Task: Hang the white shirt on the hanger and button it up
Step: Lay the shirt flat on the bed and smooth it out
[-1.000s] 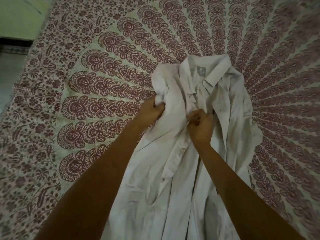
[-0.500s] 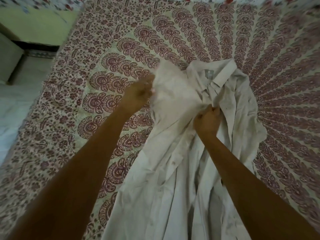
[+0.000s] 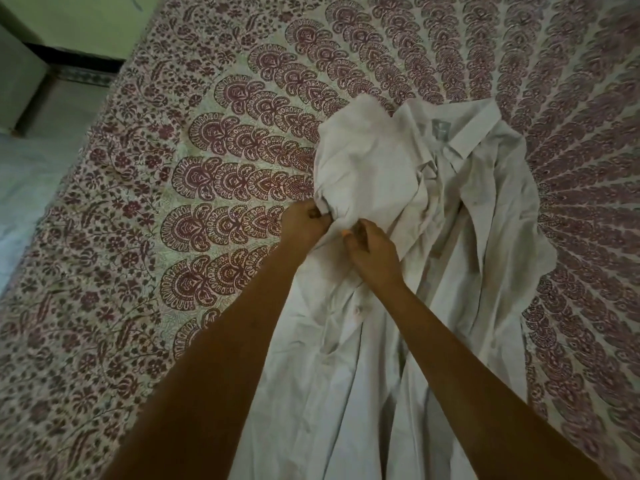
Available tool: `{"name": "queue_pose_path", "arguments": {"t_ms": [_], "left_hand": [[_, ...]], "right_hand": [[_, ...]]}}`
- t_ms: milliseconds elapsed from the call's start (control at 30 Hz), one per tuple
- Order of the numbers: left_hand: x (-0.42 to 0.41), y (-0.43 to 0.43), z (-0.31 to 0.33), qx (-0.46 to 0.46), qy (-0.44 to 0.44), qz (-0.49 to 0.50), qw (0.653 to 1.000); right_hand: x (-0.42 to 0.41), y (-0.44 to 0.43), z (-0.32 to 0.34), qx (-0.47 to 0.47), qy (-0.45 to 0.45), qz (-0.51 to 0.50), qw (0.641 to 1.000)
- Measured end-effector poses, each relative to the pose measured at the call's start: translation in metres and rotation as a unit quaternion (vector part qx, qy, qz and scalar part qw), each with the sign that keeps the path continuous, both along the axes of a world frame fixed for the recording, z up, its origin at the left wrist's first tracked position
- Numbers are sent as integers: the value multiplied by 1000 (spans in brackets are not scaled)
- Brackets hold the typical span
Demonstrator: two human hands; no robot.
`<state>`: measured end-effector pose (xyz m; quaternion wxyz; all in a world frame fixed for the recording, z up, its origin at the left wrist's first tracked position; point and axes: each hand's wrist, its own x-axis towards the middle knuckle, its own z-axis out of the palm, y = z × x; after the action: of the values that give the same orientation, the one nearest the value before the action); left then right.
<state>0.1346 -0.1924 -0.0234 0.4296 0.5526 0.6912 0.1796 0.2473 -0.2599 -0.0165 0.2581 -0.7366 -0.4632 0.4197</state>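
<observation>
White shirt (image 3: 398, 341) lies open-fronted, collar far, on patterned bedspread (image 3: 207, 202), left hand (image 3: 303, 225) and right hand (image 3: 372, 254) side by side, fingers (image 3: 311, 216) curled and pinching its bunched left front, apparently straightening it; no hanger visible, so fetching one likely comes next.

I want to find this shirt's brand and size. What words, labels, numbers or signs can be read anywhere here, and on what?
No text can be read.
Neck label, a grey tag inside the collar of the white shirt: any print is too blurred to read.
Bedspread: printed floral pattern only, no words or numbers.
</observation>
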Motion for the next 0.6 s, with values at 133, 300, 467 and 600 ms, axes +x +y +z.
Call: {"name": "queue_pose_path", "arguments": {"t_ms": [133,300,467,600], "left_hand": [[8,-1,37,153,-9,-47,987],[-2,13,89,321,121,-7,939],[-41,25,68,260,198,-124,937],[-69,-6,21,36,145,-64,987]], "right_hand": [[-3,4,11,-3,63,-40,997],[4,0,21,49,28,-117,992],[18,-9,18,17,-14,-88,996],[19,-22,-8,-66,-147,30,986]]}}
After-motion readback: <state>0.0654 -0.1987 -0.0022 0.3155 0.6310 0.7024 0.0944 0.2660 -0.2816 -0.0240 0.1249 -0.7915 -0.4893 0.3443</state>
